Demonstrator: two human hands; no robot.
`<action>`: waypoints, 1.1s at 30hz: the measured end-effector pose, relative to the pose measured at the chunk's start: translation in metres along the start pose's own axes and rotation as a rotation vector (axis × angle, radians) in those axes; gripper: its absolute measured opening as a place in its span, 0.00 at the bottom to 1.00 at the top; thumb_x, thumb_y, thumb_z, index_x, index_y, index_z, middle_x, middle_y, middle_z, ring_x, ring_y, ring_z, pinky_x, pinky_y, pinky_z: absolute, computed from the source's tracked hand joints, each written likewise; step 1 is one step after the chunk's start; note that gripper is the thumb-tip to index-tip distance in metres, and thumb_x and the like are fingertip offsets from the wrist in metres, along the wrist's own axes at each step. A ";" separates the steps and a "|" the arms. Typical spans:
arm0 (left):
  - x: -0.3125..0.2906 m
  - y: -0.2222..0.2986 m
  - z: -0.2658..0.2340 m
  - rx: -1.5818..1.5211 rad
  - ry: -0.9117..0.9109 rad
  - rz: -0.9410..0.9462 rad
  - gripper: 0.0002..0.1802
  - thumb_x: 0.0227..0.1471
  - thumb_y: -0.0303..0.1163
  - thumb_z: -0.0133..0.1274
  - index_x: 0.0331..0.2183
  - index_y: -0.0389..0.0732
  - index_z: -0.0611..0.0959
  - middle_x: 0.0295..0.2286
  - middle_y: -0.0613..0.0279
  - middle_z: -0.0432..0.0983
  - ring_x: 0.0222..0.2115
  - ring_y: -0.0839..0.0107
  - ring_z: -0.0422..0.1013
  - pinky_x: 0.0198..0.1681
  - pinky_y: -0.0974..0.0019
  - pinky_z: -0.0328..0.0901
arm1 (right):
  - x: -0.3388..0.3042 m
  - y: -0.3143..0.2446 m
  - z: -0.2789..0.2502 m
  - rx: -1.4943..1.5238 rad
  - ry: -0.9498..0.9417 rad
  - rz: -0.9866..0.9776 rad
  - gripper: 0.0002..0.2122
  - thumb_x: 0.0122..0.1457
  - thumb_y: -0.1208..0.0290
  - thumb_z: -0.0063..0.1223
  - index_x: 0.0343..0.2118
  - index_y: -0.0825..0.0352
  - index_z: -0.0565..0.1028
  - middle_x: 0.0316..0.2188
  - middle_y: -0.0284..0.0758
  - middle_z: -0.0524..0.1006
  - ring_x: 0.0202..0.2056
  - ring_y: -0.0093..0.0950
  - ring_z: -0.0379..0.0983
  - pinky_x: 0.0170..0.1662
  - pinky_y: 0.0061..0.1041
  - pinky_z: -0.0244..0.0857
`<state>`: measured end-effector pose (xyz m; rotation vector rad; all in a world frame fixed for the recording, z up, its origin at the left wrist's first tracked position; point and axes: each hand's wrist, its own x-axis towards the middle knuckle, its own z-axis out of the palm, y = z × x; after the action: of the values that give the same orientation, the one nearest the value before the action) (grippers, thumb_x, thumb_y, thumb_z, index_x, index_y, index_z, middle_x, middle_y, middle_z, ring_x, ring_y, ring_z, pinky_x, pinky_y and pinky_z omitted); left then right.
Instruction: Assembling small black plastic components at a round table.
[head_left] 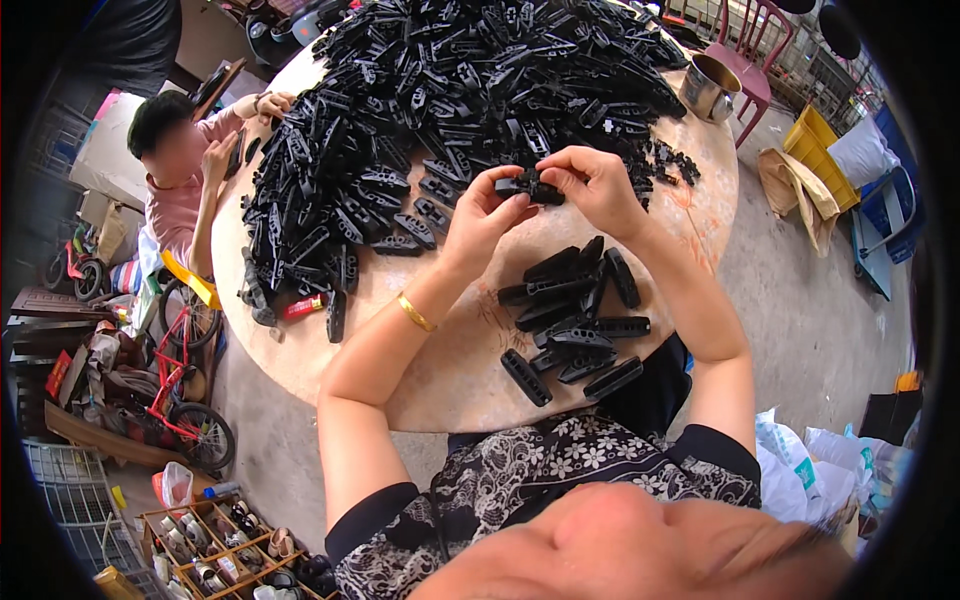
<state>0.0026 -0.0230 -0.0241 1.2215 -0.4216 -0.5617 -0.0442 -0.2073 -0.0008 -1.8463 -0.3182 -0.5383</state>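
Over the near half of the round table [440,370], my left hand [482,212] grips a long black plastic part [512,187] between thumb and fingers. My right hand [598,188] is closed in a pinch at the part's right end; the fingers partly hide what lies there. Beyond my hands spreads a large heap of similar black plastic parts [400,110]. A smaller group of elongated black parts [575,340] rests between my forearms, close to the table's near edge. Small black pieces [672,162] lie to the right of my right hand.
At the left side another person [185,180] in pink reaches to the heap. A steel pot [708,88] stands at the right rim, near a red chair [750,55]. A small red packet [304,306] lies on the left. A red bicycle [180,375] is beside the table.
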 end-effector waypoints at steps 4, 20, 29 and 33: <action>0.000 0.005 0.003 -0.272 -0.055 -0.039 0.16 0.59 0.30 0.44 0.49 0.38 0.69 0.38 0.60 0.73 0.41 0.66 0.72 0.49 0.63 0.67 | -0.002 -0.002 0.004 0.150 -0.022 0.124 0.04 0.54 0.77 0.55 0.31 0.72 0.78 0.25 0.35 0.77 0.27 0.21 0.73 0.31 0.18 0.67; -0.001 0.033 -0.015 -0.010 -0.247 -0.398 0.17 0.60 0.40 0.43 0.39 0.35 0.75 0.30 0.52 0.77 0.22 0.74 0.73 0.24 0.77 0.69 | 0.004 -0.006 -0.001 -0.222 -0.161 -0.442 0.06 0.45 0.75 0.61 0.28 0.66 0.79 0.35 0.31 0.76 0.40 0.31 0.67 0.41 0.27 0.65; -0.006 0.050 -0.011 0.262 -0.214 -0.319 0.24 0.50 0.32 0.57 0.46 0.29 0.73 0.34 0.55 0.77 0.32 0.69 0.76 0.40 0.69 0.71 | 0.002 -0.008 -0.001 -0.314 -0.169 -0.511 0.06 0.47 0.73 0.60 0.29 0.66 0.78 0.31 0.30 0.76 0.35 0.30 0.69 0.37 0.25 0.67; -0.007 0.047 -0.010 0.352 -0.177 -0.202 0.23 0.48 0.28 0.58 0.45 0.28 0.73 0.33 0.56 0.77 0.30 0.73 0.75 0.37 0.71 0.71 | -0.003 0.002 0.005 -0.139 -0.128 -0.266 0.11 0.47 0.71 0.61 0.34 0.66 0.78 0.31 0.34 0.77 0.32 0.28 0.71 0.36 0.25 0.67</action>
<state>0.0108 -0.0001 0.0180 1.5688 -0.5667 -0.7964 -0.0453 -0.2034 -0.0052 -1.9898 -0.6330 -0.6378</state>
